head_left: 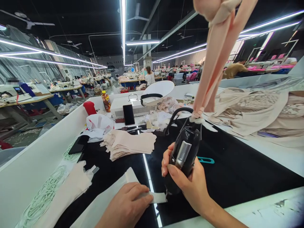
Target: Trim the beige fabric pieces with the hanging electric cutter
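My right hand (187, 177) is wrapped around a black corded hand tool (181, 155) with a shiny metal plate on its side. The tool's lower end is close to the tip of a narrow pale fabric strip (159, 198). My left hand (129, 202), thumb and forefinger close together, holds that strip down on the black work surface (228, 164). Under and beside my left hand lies a larger pale fabric piece (104, 196). Knotted pink fabric bands (213, 63) hang from above and reach the tool's top, by its black cable (175, 114).
A stack of beige fabric pieces (133, 142) lies ahead. Behind it are a phone (128, 114), a white vented box (118, 107) and a visor (154, 98). A teal snipper (206, 160) lies right. Beige fabric piles (256, 110) fill the far right; green cords (45, 193) lie left.
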### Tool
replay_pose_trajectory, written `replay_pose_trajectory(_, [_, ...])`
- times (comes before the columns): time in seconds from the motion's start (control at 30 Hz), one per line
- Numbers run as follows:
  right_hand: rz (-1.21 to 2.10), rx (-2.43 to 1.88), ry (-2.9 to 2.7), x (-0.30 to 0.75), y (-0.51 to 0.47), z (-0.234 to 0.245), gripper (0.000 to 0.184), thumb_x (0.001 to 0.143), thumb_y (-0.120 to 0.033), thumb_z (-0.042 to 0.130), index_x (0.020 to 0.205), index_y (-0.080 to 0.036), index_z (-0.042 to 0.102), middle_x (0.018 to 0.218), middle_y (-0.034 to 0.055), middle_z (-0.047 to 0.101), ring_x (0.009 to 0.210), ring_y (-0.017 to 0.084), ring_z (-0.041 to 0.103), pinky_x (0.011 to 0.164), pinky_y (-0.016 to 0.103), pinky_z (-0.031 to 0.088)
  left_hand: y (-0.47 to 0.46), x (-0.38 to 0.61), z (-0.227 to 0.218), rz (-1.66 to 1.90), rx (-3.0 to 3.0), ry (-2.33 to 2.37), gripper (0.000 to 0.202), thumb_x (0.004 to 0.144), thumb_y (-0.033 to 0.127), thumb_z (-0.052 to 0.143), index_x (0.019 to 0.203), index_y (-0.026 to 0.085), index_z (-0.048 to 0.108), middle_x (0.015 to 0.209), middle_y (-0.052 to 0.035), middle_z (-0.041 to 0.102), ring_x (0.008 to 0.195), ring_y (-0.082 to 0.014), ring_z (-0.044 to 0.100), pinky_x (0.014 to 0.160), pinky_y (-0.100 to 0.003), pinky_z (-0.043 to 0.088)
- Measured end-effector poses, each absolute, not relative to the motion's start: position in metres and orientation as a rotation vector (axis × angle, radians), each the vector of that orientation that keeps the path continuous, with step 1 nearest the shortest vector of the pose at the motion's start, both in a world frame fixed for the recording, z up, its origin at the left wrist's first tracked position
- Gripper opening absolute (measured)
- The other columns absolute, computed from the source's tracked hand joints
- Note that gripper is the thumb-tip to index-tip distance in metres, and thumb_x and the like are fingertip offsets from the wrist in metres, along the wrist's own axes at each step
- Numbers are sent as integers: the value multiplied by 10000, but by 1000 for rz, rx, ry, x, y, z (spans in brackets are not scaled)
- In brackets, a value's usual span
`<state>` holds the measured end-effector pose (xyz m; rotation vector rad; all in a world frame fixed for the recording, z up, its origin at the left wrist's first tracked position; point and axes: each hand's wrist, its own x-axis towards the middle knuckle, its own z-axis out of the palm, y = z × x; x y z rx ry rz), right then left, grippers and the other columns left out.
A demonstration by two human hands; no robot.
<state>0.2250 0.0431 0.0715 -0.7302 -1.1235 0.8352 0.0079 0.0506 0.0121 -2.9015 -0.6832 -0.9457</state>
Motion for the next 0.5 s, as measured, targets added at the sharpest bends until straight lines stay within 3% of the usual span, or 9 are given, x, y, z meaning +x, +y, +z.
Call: replay_pose_trajectory(0.5, [840,-694,-1116,227,43,69,347,883,-472,849,1048,-266,624,776,-10,686,542,136,617,502,265,556,52,10,6,-886,-2866,-654,312,1134,173,390,1123,171,702,999,-70,736,888,-171,724,801,-265,608])
